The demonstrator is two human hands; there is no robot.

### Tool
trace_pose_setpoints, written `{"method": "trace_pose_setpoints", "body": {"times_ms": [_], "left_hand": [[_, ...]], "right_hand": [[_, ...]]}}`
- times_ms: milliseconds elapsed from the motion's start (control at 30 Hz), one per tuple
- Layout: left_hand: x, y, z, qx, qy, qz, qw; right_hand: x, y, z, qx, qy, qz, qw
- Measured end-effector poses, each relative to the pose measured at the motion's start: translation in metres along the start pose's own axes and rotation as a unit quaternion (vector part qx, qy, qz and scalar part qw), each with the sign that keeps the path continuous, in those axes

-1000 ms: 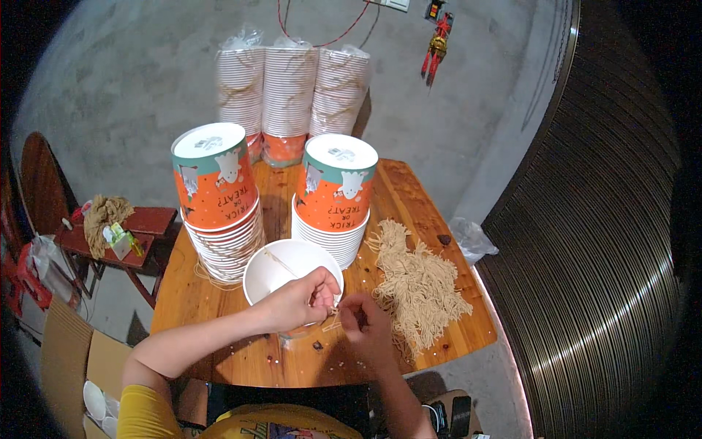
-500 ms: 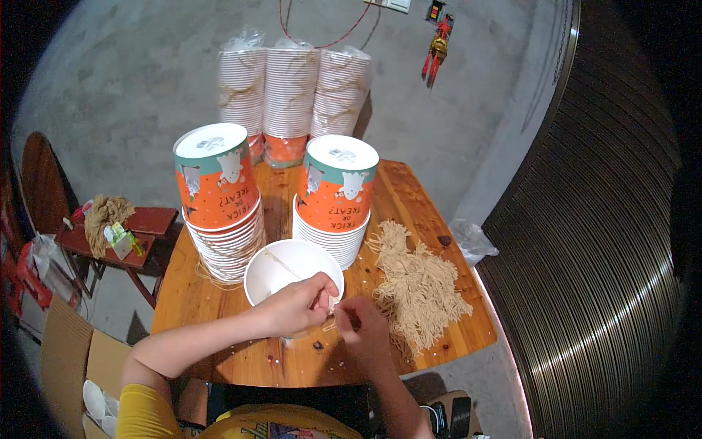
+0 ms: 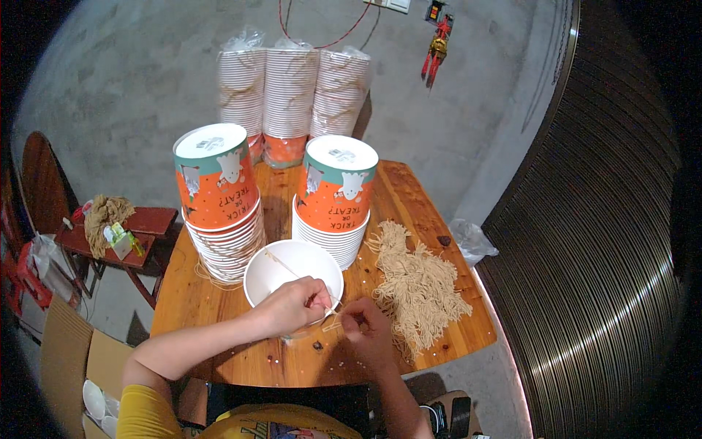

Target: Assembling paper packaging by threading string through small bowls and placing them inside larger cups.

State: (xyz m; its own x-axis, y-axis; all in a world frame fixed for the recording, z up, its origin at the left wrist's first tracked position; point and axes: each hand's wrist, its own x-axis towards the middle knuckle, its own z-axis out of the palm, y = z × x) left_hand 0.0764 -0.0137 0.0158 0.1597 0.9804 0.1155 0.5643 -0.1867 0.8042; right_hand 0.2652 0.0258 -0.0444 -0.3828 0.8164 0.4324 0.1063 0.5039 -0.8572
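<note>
A white paper bucket [image 3: 261, 282] sits mouth up at the table's near middle, with a thin tan cord [image 3: 278, 261] running across its opening. My left hand [image 3: 292, 304] lies over the bucket's near right rim, its fingers pinched on the cord. Just right of the rim, my right hand [image 3: 367, 329] is closed, fingertips together at the cord's other end; a small loop of it shows between the hands. Beside my right hand lies a heap of cut tan cords [image 3: 423, 293]. Behind the bucket, a left stack [image 3: 219, 179] and a right stack [image 3: 336, 194] of orange-and-green buckets stand upside down.
Several tan cords hang around the left stack's rims. Three plastic-wrapped bucket stacks [image 3: 291, 91] stand at the table's back. A red bench [image 3: 150, 222] with more cord is at left, a cardboard box [image 3: 110, 358] at lower left, a ribbed metal shutter [image 3: 585, 256] at right.
My right hand has moved slightly right, away from my left. More cord shows between the fingers, and my left hand has shifted a little to the left.
</note>
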Motion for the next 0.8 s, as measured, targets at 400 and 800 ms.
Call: {"method": "trace_pose_setpoints", "body": {"times_ms": [400, 800], "left_hand": [[-0.004, 0.002, 0.004, 0.032, 0.026, 0.068, 0.997], [-0.027, 0.012, -0.008, 0.152, -0.038, 0.047, 0.987]], "right_hand": [[0.007, -0.016, 0.007, -0.284, 0.053, -0.212, 0.934], [0.010, -0.016, -0.030, -0.252, -0.038, -0.186, 0.949]]}}
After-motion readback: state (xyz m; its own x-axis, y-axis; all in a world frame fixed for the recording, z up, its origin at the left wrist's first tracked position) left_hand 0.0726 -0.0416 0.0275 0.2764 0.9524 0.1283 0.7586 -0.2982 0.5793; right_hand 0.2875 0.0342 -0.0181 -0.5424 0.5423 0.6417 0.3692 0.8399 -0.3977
